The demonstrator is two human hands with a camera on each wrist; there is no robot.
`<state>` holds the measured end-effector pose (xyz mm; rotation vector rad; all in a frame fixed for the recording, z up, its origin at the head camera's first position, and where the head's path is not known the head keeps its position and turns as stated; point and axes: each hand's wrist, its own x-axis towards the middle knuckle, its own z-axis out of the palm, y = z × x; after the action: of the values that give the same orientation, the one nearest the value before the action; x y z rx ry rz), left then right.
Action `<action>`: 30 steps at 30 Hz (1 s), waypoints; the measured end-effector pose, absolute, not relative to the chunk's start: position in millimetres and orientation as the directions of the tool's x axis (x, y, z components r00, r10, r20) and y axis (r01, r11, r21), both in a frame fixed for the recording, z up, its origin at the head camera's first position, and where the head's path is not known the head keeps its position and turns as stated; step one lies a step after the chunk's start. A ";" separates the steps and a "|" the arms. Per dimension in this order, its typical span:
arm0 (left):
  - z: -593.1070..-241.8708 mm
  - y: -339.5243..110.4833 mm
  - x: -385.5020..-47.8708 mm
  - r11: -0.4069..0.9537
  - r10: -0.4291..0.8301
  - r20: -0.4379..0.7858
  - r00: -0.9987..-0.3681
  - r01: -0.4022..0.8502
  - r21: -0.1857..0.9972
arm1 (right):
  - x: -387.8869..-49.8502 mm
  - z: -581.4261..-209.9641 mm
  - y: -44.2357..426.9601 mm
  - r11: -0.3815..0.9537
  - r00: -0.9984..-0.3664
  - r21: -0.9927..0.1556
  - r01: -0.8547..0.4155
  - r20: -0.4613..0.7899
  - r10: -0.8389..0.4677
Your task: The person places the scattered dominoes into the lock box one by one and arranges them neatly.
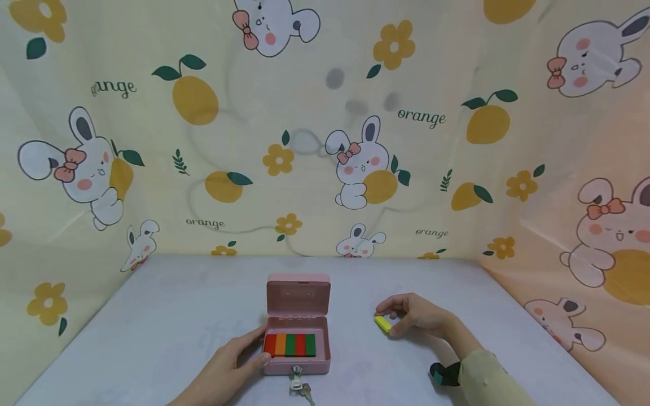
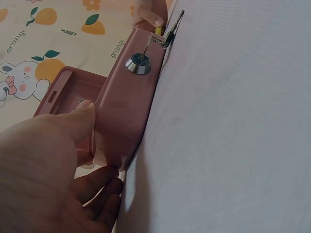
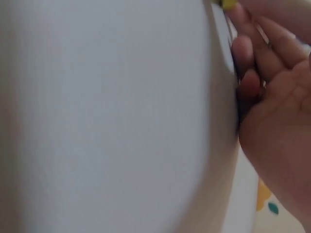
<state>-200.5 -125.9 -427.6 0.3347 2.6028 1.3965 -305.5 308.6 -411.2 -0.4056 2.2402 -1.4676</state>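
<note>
A small pink metal cash box [image 1: 317, 367] stands with its lid [image 1: 297, 299] raised. Inside it lies a row of flat blocks [image 1: 290, 345] in red, orange and green. My left hand [image 1: 223, 366] grips the box's left side, thumb at the rim and fingers along the outer wall; the left wrist view shows this hold on the box [image 2: 129, 107] closely. To the right of the box, my right hand [image 1: 421, 316] pinches a yellow block [image 1: 382, 323] between thumb and fingers, at the tabletop. Only a bit of that yellow block [image 3: 229, 4] shows in the right wrist view.
Keys [image 1: 306, 393] hang from the lock [image 1: 296, 370] on the box's front. The white tabletop [image 1: 198, 299] reaches back to a cloth [image 1: 315, 186] printed with rabbits and oranges. A black strap [image 1: 445, 374] is at the right wrist.
</note>
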 end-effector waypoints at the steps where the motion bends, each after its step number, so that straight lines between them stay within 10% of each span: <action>1: -428.0 -126.2 -200.7 0.536 0.276 -0.042 -0.960 0.118 0.836 | -305.1 -411.2 306.6 0.410 -0.874 -0.912 -0.011 -0.191 -0.447; 16: -431.2 -126.5 -202.6 0.510 0.298 -0.032 -0.954 0.131 0.850 | -249.2 -386.9 228.8 0.399 -0.974 -0.905 -0.145 0.061 -0.217; 30: -429.7 -125.7 -201.1 0.508 0.304 0.000 -0.953 0.162 0.846 | -221.9 -376.5 176.3 0.375 -0.941 -0.906 -0.197 0.067 -0.333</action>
<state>-201.1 -125.7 -429.7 0.4045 2.5966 1.4325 -221.9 176.3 -376.5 -0.4844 2.4975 -1.6175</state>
